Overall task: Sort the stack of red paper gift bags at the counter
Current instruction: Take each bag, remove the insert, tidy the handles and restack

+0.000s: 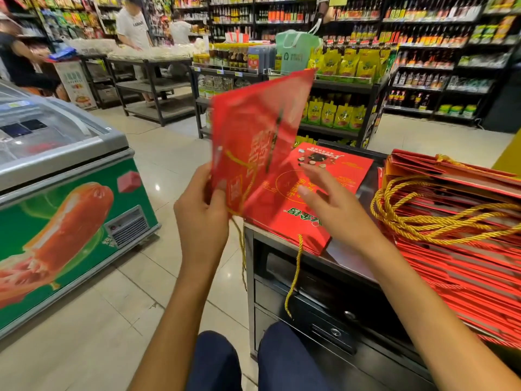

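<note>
The left hand (201, 206) pinches a flat, glossy red paper gift bag (253, 142) upright — motion-blurred — above the surface (342, 253); the right hand (328, 203) hovers open. Right, a fanned stack of red paper bags (456, 249) with twisted gold cord handles.

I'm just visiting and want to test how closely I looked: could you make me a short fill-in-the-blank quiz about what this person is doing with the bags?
1. The raised red bag is gripped by the person's ____ hand.
2. The right hand hovers open over a flat bag lying on the ____.
3. The big stack of bags at the right has rope handles coloured ____.
4. The chest freezer stands on the person's ____ side.

Missing words: left; counter; gold; left
</note>
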### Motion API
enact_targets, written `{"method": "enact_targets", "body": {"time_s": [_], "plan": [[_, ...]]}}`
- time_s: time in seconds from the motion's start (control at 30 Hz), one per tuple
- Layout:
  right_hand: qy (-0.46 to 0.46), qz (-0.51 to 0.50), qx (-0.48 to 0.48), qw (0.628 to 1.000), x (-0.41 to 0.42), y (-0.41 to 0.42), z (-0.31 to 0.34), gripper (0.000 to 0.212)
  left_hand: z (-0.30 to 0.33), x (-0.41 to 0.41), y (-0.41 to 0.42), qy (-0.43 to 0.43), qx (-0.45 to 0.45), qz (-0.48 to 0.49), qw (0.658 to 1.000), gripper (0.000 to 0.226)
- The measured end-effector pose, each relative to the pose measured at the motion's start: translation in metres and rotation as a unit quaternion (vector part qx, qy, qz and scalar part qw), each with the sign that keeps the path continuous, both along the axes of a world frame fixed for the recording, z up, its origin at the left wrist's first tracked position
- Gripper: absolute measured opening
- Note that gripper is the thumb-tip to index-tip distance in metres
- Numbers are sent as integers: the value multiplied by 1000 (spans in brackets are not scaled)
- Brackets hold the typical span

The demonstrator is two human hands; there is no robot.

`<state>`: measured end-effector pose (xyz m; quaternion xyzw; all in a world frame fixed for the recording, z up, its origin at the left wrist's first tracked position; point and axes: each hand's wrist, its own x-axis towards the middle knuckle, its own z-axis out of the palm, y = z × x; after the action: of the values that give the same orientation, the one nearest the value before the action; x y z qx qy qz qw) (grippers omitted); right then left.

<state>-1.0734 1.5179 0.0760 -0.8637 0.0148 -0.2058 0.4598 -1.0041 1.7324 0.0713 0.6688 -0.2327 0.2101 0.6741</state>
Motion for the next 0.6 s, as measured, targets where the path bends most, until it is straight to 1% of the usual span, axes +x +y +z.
{"method": "enact_targets", "body": {"time_s": [0.03, 0.07, 0.1, 0.13, 0.17, 0.2, 0.27, 0.33, 0.37, 0.4, 0.43, 0.47, 0.5, 0.53, 0.6], "plan": [[-24, -11, 32, 999, 0, -1, 5, 48, 4, 3, 2, -75, 76, 24, 994, 35], [-46, -27, 60, 997, 1, -2, 10, 46, 4, 7, 3, -144, 157, 40, 976, 41], [-67, -46, 84, 993, 1, -4, 14, 43, 2, 11, 4, -196, 233, 40, 952, 48], [-86, -66, 102, 989, 1, -6, 16, 38, -2, 15, 3, -228, 299, 36, 926, 53], [-98, -88, 106, 986, 0, -8, 18, 34, -8, 16, 3, -246, 348, 35, 904, 53], [-106, -118, 92, 983, 0, -11, 16, 31, -17, 17, 2, -257, 377, 37, 889, 50], [-110, -159, 47, 980, 1, -17, 10, 26, -37, 16, 0, -277, 409, 26, 869, 46], [-72, -124, 8, 990, 5, -19, 0, 27, -56, 17, -1, -297, 432, -12, 851, 47], [-29, -93, -39, 994, 8, -19, -6, 30, -64, 17, -2, -301, 444, -35, 844, 48], [22, -62, -114, 991, 11, -18, -11, 36, -71, 16, -2, -300, 452, -56, 838, 47], [77, -31, -198, 977, 14, -17, -18, 42, -75, 15, -2, -293, 457, -72, 837, 45], [124, -6, -265, 956, 17, -16, -23, 46, -78, 14, -1, -281, 456, -83, 841, 41], [156, 16, -305, 939, 17, -14, -27, 47, -79, 12, 1, -265, 447, -90, 849, 37], [176, 31, -321, 930, 16, -12, -31, 47, -79, 11, 4, -248, 432, -90, 862, 36], [187, 37, -320, 928, 11, -10, -36, 47, -76, 11, 9, -206, 392, -53, 895, 39]]}}
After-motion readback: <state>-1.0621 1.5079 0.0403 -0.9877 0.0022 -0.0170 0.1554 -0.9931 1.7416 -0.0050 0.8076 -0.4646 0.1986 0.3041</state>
